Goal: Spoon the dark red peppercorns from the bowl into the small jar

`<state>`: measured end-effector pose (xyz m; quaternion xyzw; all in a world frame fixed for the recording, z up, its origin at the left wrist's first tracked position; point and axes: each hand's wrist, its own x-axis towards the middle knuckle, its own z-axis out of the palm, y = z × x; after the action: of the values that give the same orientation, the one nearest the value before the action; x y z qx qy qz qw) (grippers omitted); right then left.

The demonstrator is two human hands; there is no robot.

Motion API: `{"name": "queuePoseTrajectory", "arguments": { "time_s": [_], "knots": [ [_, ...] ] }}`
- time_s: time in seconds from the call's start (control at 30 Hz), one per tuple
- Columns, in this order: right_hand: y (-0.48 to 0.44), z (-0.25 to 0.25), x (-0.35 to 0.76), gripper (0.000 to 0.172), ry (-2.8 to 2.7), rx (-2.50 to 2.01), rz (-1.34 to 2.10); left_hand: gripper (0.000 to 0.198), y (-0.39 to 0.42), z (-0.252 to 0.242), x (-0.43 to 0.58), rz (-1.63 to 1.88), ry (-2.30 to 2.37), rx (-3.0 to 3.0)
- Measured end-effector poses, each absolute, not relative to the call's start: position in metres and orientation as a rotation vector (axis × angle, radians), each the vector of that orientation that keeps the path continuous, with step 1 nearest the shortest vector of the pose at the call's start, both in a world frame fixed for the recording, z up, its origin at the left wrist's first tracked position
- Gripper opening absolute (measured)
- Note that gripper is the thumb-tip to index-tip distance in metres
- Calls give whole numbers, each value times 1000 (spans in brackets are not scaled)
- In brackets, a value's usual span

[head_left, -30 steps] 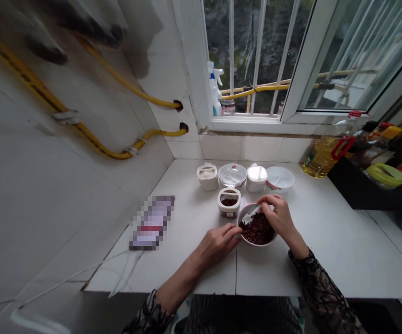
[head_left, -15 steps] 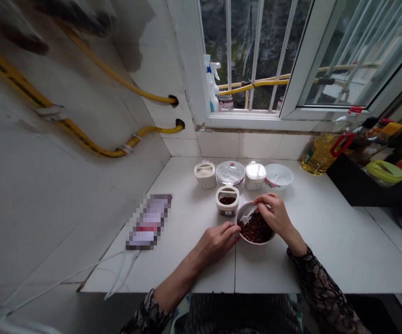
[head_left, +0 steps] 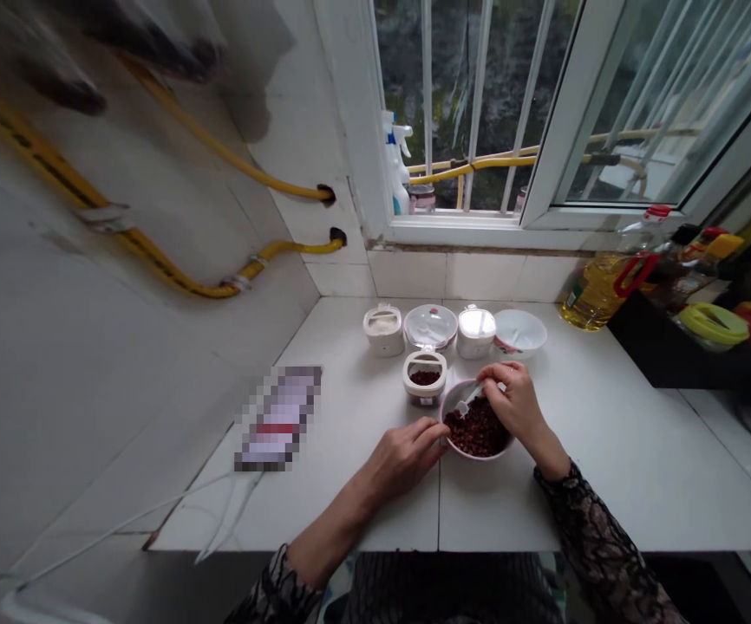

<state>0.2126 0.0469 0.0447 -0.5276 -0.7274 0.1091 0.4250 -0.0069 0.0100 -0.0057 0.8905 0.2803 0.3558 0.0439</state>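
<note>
left hand [head_left: 408,452]: we're holding the bowl [head_left: 454,396] by its rim
right hand [head_left: 517,404]: we're pinching a white spoon [head_left: 464,407]
bowl: between our hands, dark red flakes [head_left: 479,436] inside
jar [head_left: 425,397]: just past our left hand

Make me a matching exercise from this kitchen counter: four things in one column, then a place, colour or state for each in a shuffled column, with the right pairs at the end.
Things
1. Left hand
2. Right hand
3. Bottle of yellow liquid
4. Small front jar

Descriptions
A. Has a red cap and red handle
B. Has dark red contents, beside the bowl
C. Holds a small white spoon
D. Has its fingertips at the bowl's left rim

Right pairs: 1-D, 2-C, 3-A, 4-B.
</note>
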Motion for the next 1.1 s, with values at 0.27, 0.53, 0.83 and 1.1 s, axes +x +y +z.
{"name": "queuePoseTrajectory", "arguments": {
  "time_s": [0.27,0.53,0.83,1.1],
  "knots": [
    [44,45,211,21,-1969,-1289,131,17,10,-5,-6,1094,862,2733],
    [44,46,211,21,-1934,-1242,307,17,10,-4,-6,1115,871,2748],
    [45,44,211,21,-1911,-1250,404,16,11,-4,-6,1117,856,2749],
    [47,41,213,20,-1911,-1236,473,17,10,-4,-7,1105,867,2741]
  ]
}}
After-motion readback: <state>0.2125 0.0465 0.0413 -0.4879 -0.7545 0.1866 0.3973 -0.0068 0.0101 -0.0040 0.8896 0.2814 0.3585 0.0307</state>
